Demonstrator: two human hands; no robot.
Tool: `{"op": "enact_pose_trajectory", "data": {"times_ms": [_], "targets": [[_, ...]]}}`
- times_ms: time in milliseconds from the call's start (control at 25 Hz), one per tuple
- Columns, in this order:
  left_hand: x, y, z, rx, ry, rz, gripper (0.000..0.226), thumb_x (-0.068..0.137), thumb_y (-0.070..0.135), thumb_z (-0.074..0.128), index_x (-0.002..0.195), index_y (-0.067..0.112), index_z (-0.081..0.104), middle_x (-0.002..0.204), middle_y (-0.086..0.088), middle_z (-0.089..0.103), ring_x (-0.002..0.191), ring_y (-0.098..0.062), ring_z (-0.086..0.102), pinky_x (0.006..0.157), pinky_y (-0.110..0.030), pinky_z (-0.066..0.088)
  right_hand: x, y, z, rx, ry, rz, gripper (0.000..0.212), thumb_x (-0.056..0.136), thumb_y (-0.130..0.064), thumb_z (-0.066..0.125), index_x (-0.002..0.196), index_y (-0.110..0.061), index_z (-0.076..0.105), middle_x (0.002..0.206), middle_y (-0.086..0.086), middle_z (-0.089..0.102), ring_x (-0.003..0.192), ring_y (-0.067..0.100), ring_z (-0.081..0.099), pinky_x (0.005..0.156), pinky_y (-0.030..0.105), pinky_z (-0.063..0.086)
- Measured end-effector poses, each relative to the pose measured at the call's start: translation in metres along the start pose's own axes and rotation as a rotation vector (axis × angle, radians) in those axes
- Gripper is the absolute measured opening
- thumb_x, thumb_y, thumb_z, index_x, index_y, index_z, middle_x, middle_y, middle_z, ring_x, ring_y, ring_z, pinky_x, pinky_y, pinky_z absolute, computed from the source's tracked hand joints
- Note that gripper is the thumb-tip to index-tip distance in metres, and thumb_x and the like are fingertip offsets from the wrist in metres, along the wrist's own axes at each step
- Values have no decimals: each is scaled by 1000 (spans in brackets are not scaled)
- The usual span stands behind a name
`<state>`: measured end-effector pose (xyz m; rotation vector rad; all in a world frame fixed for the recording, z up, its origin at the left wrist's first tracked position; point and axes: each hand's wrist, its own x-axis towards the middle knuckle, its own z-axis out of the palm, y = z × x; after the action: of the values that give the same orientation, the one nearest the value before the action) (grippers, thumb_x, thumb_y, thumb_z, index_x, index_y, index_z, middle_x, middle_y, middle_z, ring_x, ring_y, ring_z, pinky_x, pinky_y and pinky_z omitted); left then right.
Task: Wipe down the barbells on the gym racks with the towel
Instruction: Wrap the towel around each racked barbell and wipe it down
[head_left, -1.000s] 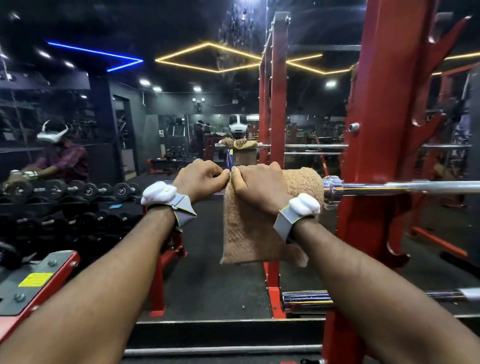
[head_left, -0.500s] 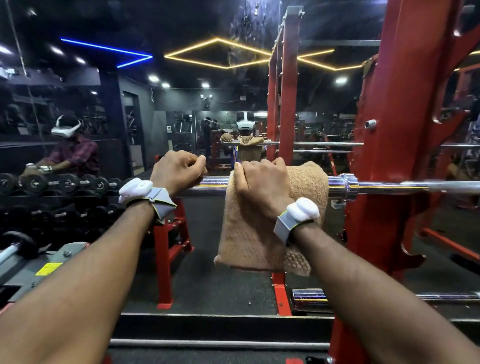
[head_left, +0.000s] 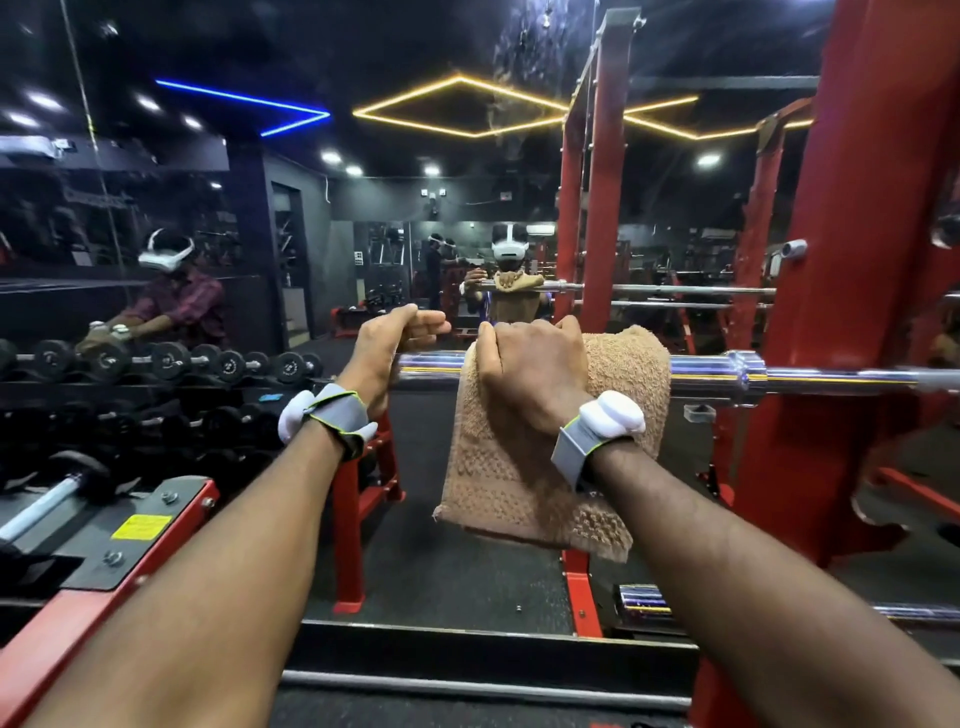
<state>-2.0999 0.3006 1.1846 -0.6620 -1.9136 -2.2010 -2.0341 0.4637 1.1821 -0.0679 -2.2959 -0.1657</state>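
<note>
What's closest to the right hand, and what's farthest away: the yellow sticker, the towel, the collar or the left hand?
1. Towel: under the right hand, gripped over the bar.
2. Left hand: just to its left.
3. Collar: further right along the bar.
4. Yellow sticker: low down, far left.

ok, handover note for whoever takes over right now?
Right hand grips the towel, draped over the barbell sleeve left of the collar.
Left hand sits by the bar's end, fingers loosely curled, holding nothing.
Bar rests on the red rack.
Done: cannot tell how much is wiped.
Left: wipe along this bar, then the lower barbell near the floor.
</note>
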Motion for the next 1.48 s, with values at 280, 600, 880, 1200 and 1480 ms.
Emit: {"op": "enact_pose_trajectory", "data": {"times_ms": [280, 600, 880, 1200, 1480], "targets": [[11, -5, -3, -68, -24, -38, 46, 102, 30, 38, 101, 0, 73, 103, -15, 73, 93, -21, 67, 91, -32, 51, 17, -22, -2, 80, -87, -43, 57, 100, -41, 24, 88, -13, 73, 99, 13, 74, 94, 33, 67, 90, 44, 36], [20, -2, -11, -221, -115, -170, 49, 102, 36, 34, 93, 4, 70, 77, -7, 74, 72, -18, 67, 72, -28, 53, 60, -51, -6, 217, -578, 57, 58, 99, -44, 23, 138, -15, 54, 144, 13, 53, 130, 33, 51, 98, 43, 37], [13, 11, -18, -355, -166, -252, 43, 103, 32, 31, 102, 3, 62, 83, -11, 68, 77, -23, 62, 71, -30, 53, 66, -82, -12, 405, -712, 51, 54, 105, -39, 25, 150, -15, 42, 159, 10, 35, 147, 29, 32, 116, 39, 24], [7, 6, -34, -405, -87, -168, 38, 102, 39, 37, 108, 10, 60, 84, -5, 62, 69, -14, 63, 69, -25, 52, 19, -109, 6, 26, -32, -202, 46, 101, -41, 32, 94, -13, 66, 91, 9, 73, 82, 30, 69, 77, 43, 37], [5, 9, -21, -224, -65, -250, 36, 101, 38, 40, 89, 11, 62, 67, -5, 63, 54, -16, 60, 52, -21, 51, -2, -50, 13, -93, 193, -403, 55, 99, -60, 30, 105, -15, 61, 93, 7, 61, 81, 30, 55, 71, 44, 38]]}}
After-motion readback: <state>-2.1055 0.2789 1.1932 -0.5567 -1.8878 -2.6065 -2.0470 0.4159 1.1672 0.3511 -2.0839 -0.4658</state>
